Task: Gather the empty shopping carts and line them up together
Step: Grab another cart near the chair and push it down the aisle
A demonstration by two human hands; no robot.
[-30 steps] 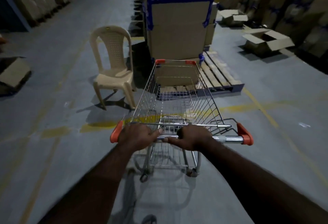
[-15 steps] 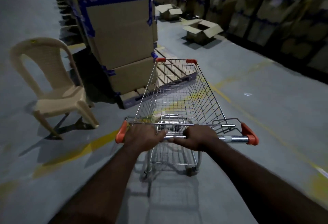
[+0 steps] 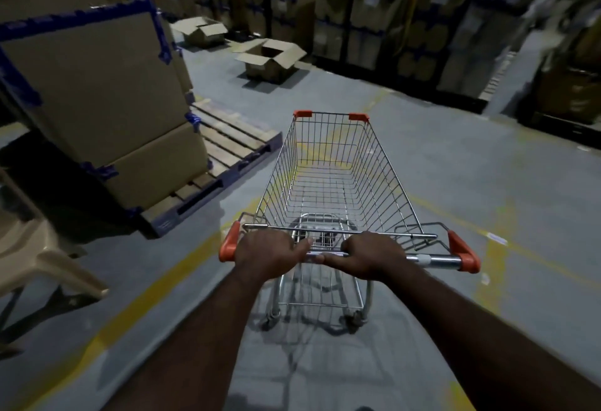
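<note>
An empty wire shopping cart (image 3: 335, 169) with orange corner caps stands in front of me on the grey warehouse floor. My left hand (image 3: 268, 252) grips the chrome handle bar near its left orange end. My right hand (image 3: 372, 256) grips the same bar just right of the middle. The two hands lie close together, thumbs nearly touching. The basket holds nothing. No other cart is in view.
A wooden pallet (image 3: 227, 147) stacked with large cardboard boxes (image 3: 97, 85) lies to the cart's left. A beige plastic chair (image 3: 39, 257) is at the left edge. Open boxes (image 3: 270, 57) sit ahead, and shelving full of cartons (image 3: 406, 20) lines the back right. Yellow floor lines (image 3: 146, 296) cross below.
The cart and my view have swung to the right. The chair and the pallet stack slid toward the left edge, and the shelving at the right came into view. Both hands kept their grip.
</note>
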